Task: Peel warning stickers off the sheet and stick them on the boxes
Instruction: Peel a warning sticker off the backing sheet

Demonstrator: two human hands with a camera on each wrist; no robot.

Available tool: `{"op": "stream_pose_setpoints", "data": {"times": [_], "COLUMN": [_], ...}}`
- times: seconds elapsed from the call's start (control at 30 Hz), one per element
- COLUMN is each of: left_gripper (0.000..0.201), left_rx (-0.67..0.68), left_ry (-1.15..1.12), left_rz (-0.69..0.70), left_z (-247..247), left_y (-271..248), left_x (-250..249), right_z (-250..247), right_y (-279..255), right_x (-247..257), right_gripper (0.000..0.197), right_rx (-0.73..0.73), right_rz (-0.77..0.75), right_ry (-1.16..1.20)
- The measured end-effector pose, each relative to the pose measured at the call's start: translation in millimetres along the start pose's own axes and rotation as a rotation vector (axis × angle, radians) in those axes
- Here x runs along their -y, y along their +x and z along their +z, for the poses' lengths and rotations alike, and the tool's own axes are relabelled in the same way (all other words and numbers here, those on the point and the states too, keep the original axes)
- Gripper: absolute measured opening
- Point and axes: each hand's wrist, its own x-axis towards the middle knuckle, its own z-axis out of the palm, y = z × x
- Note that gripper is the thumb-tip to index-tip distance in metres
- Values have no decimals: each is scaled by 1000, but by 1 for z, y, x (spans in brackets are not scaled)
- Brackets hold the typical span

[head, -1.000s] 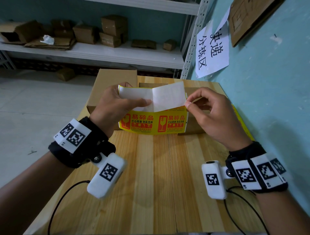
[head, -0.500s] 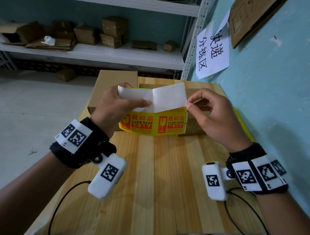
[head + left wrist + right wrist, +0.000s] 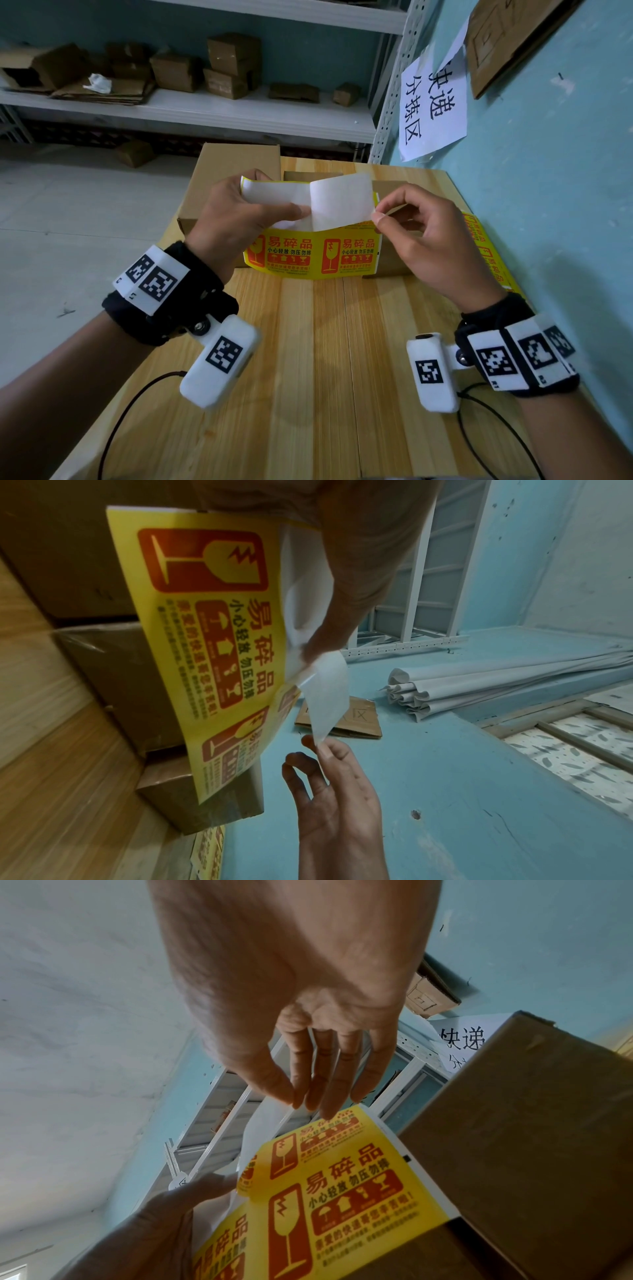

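My left hand (image 3: pixel 284 205) holds up a yellow sheet of fragile warning stickers (image 3: pixel 308 255) above the table, its thumb pressed across the bare white backing. The thumb and forefinger of my right hand (image 3: pixel 377 215) pinch the right edge of a partly peeled sticker (image 3: pixel 342 202), whose white back faces me. In the left wrist view the peeled sticker (image 3: pixel 325 691) runs from the sheet (image 3: pixel 205 631) to my right hand (image 3: pixel 318 746). Brown cardboard boxes stand behind the sheet: a large one (image 3: pixel 233 161) on the left, a lower one (image 3: pixel 390 263) on the right.
More yellow sticker sheets (image 3: pixel 486 253) lie along the right edge of the wooden table (image 3: pixel 325 377), against the blue wall. A metal shelf (image 3: pixel 205 113) with small cardboard boxes stands beyond the table. Cables trail from both wrist cameras over the table's near part.
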Motion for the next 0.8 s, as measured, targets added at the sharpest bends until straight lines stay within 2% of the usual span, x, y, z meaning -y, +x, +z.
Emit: {"op": "stream_pose_setpoints", "data": {"times": [0.8], "left_gripper": [34], "left_rx": [-10], "left_ry": [-31], "left_rz": [1], "left_z": [-4], "left_y": [5], "left_x": [1], "right_z": [-8], "right_y": [2], "right_x": [-1], "right_gripper": [3], "right_rx": [-20], "right_rz": [-13], "right_ry": [7]}}
